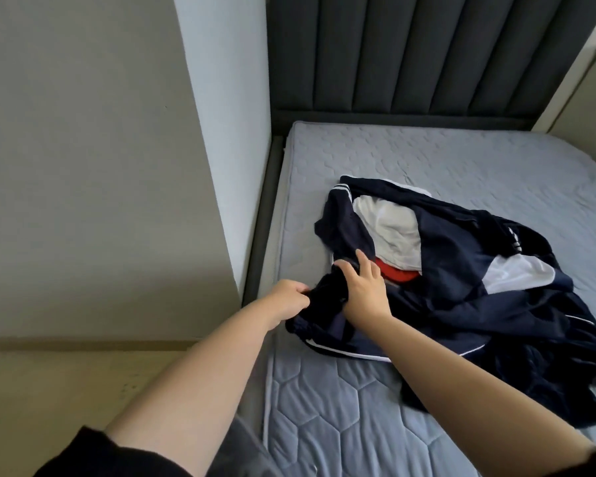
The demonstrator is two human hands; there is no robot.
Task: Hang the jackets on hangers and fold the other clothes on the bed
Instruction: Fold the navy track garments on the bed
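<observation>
Sorting step: left hand (289,299) pinches a navy garment (324,306) at the bed's (351,414) left edge, right hand (362,287) spread on it. Next, probably tug it free of the pile (461,280).

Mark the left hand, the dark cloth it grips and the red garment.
left hand (288,299), head view, on its knuckles.
dark cloth (327,291), head view, on the wad at its fingertips.
red garment (398,274), head view, on its exposed patch.
</observation>
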